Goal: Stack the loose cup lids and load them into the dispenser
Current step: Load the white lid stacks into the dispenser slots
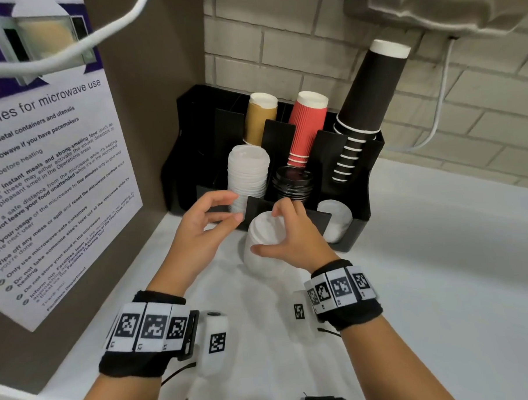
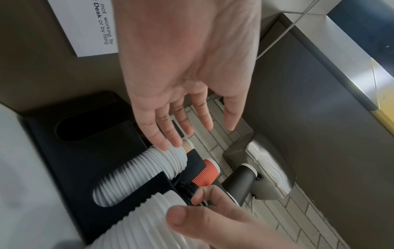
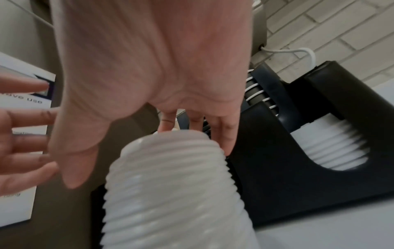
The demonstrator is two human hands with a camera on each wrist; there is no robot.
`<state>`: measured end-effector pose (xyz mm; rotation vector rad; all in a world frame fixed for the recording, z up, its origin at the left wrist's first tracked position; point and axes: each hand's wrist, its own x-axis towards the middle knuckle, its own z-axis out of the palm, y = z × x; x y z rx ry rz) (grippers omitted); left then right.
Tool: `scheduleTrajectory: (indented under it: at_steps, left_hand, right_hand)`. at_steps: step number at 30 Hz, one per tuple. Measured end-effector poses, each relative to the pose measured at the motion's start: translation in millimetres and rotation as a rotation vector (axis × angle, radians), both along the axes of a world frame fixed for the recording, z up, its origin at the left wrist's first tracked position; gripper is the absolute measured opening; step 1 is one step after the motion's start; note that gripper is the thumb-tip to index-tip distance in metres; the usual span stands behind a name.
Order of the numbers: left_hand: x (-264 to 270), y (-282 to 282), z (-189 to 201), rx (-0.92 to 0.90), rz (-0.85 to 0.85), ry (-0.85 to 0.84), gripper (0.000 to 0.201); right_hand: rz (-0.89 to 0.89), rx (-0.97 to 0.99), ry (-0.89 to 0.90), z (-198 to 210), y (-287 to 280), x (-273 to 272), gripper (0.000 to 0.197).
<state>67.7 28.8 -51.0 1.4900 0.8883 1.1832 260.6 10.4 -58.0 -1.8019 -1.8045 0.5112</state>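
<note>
A tall stack of white cup lids [image 1: 259,260] [image 2: 138,227] [image 3: 170,193] stands on the white counter in front of the black dispenser [image 1: 357,226] [image 2: 74,168] [image 3: 277,168]. My right hand [image 1: 267,230] [image 2: 192,207] [image 3: 149,160] grips this stack, fingers curled over its top and thumb on its near side. My left hand [image 1: 227,209] [image 2: 181,128] hovers just left of it, fingers relaxed and holding nothing. Behind the left hand, more white lids [image 1: 248,173] [image 2: 138,173] fill the dispenser's front left slot. Black lids [image 1: 292,183] fill the middle slot, and a shorter white pile [image 1: 336,221] [image 3: 332,148] the right one.
Brown cups [image 1: 260,118], red cups [image 1: 306,128] and black cups [image 1: 364,104] stand upside down in the dispenser's back slots. A microwave notice [image 1: 44,179] covers the left wall panel. A white cable [image 1: 434,116] hangs down the brick wall. The counter [image 1: 426,283] runs on to the right.
</note>
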Motion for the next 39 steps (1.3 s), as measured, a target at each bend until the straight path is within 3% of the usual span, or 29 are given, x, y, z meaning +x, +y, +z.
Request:
scheduleTrajectory:
  at_steps: [7,12,14,18,21,28,39]
  left_hand:
    - [-2,0,-3,-0.012,0.012,-0.008,0.028]
    - [0,0,-4,-0.023,0.001,-0.003,0.03]
    - [2,-2,-3,-0.039,-0.031,0.008,0.04]
    - [17,-11,-2,-0.07,-0.218,0.023,0.087]
    - [25,-16,3,-0.094,-0.242,-0.066,0.091]
    - [19,-15,4,-0.064,-0.273,-0.065,0.093]
    - [21,-19,4,-0.041,-0.277,-0.042,0.097]
  right_hand:
    - [-0.007,0.013,0.004,-1,5,-3,0.062]
    - [-0.05,0.1,0.119,5,2,-1,0.059]
    - [-0.083,0.195,0.246,11,-4,0,0.057]
    - [-0.046,0.2,0.607,25,-23,-14,0.05]
    - [0.028,0.092,0.722,32,-31,-19,0.056]
    - [0.189,-0.102,0.749,41,-36,3,0.069]
    - [0.194,-0.042,0.701,44,-40,4,0.063]
